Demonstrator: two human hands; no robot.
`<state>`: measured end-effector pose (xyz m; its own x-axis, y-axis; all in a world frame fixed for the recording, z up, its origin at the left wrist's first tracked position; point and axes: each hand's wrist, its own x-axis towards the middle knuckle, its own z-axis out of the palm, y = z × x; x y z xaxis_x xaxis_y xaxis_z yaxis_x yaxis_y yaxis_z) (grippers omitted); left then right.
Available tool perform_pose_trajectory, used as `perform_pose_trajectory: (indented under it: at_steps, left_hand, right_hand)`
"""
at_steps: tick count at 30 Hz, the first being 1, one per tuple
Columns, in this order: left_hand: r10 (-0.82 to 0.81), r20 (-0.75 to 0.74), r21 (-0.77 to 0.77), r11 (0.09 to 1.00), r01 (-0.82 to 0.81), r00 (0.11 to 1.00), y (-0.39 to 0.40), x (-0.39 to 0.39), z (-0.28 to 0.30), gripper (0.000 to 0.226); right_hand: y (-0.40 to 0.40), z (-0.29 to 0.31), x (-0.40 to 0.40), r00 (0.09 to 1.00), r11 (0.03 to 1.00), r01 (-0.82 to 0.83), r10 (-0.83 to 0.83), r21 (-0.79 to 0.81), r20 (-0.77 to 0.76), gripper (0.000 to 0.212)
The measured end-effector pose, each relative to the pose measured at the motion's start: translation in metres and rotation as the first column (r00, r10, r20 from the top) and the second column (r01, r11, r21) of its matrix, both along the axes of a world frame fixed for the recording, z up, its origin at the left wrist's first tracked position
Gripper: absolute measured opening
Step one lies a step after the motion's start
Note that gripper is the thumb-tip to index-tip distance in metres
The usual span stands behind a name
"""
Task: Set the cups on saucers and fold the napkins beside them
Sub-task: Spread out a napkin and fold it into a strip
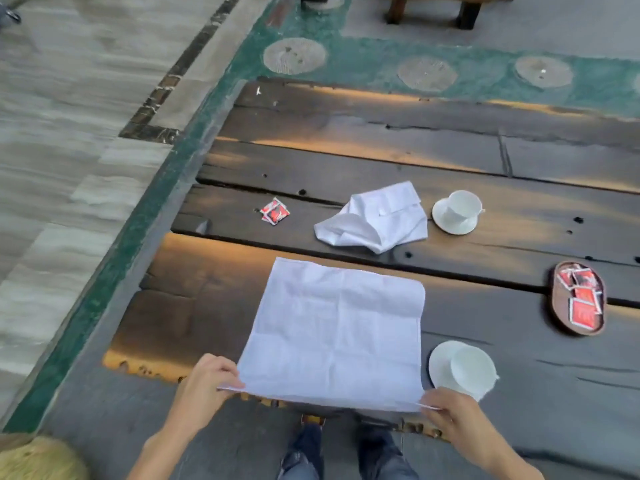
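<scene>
A white napkin [334, 332] lies spread flat on the dark wooden table [381, 150] in front of me. My left hand [204, 379] pinches its near left corner and my right hand [450, 412] pinches its near right corner. Just right of it a white cup [472, 370] sits on a white saucer [438, 362], partly behind my right hand. Farther back, a second napkin [374, 218] lies crumpled, and beside it another white cup [462, 206] stands on its saucer [441, 221].
A brown oval tray [557, 306] with red sachets sits at the right. A loose red sachet [275, 211] lies at the left of the table. The table's left edge borders a green strip and tiled floor. My legs show below the near edge.
</scene>
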<state>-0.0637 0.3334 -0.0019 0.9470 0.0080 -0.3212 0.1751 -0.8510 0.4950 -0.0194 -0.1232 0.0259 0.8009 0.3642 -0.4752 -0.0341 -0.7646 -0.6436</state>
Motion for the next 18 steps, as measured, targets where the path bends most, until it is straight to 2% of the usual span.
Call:
perform_pose_trajectory:
  at_steps: [4, 6, 7, 9, 10, 11, 13, 14, 18]
  left_hand:
    - [0.045, -0.142, -0.009, 0.999, -0.047, 0.989, 0.001, -0.003, -0.038, 0.032]
    - [0.066, -0.244, 0.028, 0.998, -0.061, 0.968, -0.004, 0.0, -0.041, 0.021]
    - [0.079, -0.293, -0.013, 0.996, -0.086, 0.953, -0.004, 0.0, -0.046, 0.02]
    - [0.122, -0.314, -0.013, 0.991, -0.133, 0.941, -0.006, -0.002, -0.053, 0.022]
    - [0.171, -0.326, -0.098, 0.972, -0.213, 0.93, -0.007, -0.001, -0.053, 0.027]
    - [0.297, -0.355, -0.189, 0.906, -0.379, 0.887, -0.011, 0.002, -0.056, 0.038]
    - [0.413, -0.396, -0.25, 0.811, -0.529, 0.82, -0.012, 0.007, -0.058, 0.048]
    - [0.385, -0.397, -0.256, 0.826, -0.503, 0.833, -0.011, 0.006, -0.059, 0.048]
    - [0.402, -0.461, -0.254, 0.795, -0.551, 0.791, -0.003, 0.015, -0.06, 0.036]
  right_hand:
    - [0.016, -0.033, -0.012, 0.99, 0.985, -0.115, 0.103, -0.13, -0.098, 0.023]
    - [0.021, -0.046, -0.015, 0.985, 0.979, -0.114, 0.089, -0.171, -0.145, 0.02]
    - [0.023, -0.05, -0.017, 0.983, 0.978, -0.109, 0.079, -0.179, -0.165, 0.019]
    - [0.025, -0.056, -0.017, 0.981, 0.979, -0.086, 0.052, -0.182, -0.187, 0.022]
    - [0.026, -0.058, -0.016, 0.981, 0.98, -0.066, 0.029, -0.189, -0.189, 0.021]
    - [0.027, -0.06, -0.014, 0.983, 0.979, -0.04, 0.003, -0.198, -0.186, 0.018]
    - [0.026, -0.063, -0.009, 0.983, 0.978, 0.0, -0.038, -0.208, -0.181, 0.014]
    - [0.025, -0.064, -0.006, 0.982, 0.979, 0.01, -0.048, -0.205, -0.185, 0.015]
    - [0.017, -0.067, 0.005, 0.971, 0.984, 0.066, -0.102, -0.167, -0.216, 0.015]
